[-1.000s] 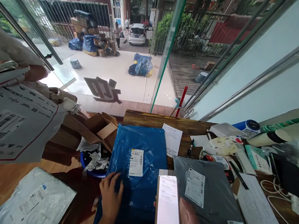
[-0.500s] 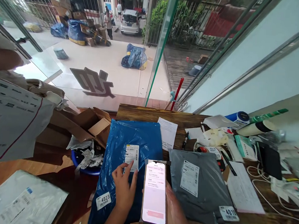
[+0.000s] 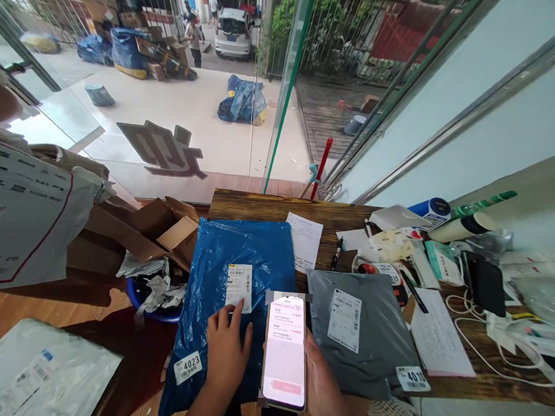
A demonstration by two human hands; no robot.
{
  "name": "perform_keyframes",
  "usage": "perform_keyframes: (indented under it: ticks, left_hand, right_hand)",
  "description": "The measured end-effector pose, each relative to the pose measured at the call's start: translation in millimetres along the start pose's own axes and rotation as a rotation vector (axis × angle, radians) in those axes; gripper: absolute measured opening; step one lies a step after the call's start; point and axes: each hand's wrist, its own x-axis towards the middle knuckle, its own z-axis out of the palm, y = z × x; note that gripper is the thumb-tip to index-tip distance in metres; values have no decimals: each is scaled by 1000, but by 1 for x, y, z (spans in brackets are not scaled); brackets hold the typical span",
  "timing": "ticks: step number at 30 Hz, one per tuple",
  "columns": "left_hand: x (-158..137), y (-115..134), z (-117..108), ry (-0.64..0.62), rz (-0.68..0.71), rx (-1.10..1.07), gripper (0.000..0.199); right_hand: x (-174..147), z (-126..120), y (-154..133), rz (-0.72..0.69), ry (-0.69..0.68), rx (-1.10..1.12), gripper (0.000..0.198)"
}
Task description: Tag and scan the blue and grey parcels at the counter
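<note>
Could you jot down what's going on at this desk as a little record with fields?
Left hand: flat on the blue parcel, fingertips at its white label
Right hand: holds a phone, screen lit
Beside: grey parcel, tag 4010
Blue parcel tag: 4023
Surface: wooden desk
Behind: glass door, yard with boxes

Glossy, crinkled blue plastic parcel (image 3: 232, 294), matt grey plastic parcel (image 3: 361, 333), rough-grained wooden table (image 3: 268, 208).
</note>
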Motion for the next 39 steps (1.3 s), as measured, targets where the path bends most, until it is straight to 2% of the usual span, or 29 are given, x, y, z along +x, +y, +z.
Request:
perform_keyframes:
  ticks: [6, 13, 21, 23, 26, 29, 33, 36, 39]
  left_hand:
    - [13, -4, 16, -182, -103, 224, 50]
    - [36, 1, 18, -232, -151, 257, 58]
    - [48, 2, 17, -280, -186, 253, 59]
    - [49, 3, 17, -288, -196, 245, 60]
    - [52, 4, 16, -309, -219, 216, 61]
    - [55, 2, 15, -317, -234, 150, 61]
    - [51, -1, 7, -290, -228, -40, 60]
    - [37, 5, -6, -289, -219, -329, 54]
    - [22, 20, -25, -381, -230, -651, 55]
  right_hand:
    - [1, -2, -1, 49, 4, -3, 61]
    - [-2, -3, -4, 31, 25, 8, 55]
    - [-2, -3, -2, 55, -3, -25, 89]
    - [-4, -1, -4, 55, -2, -18, 87]
    - [-7, 1, -7, 37, -24, -4, 72]
    - [-12, -1, -8, 20, -131, -30, 64]
    - [-16, -2, -8, 13, -271, -107, 78]
    - [-17, -1, -10, 11, -295, -132, 80]
    - [-16, 1, -13, 3, -278, -139, 79]
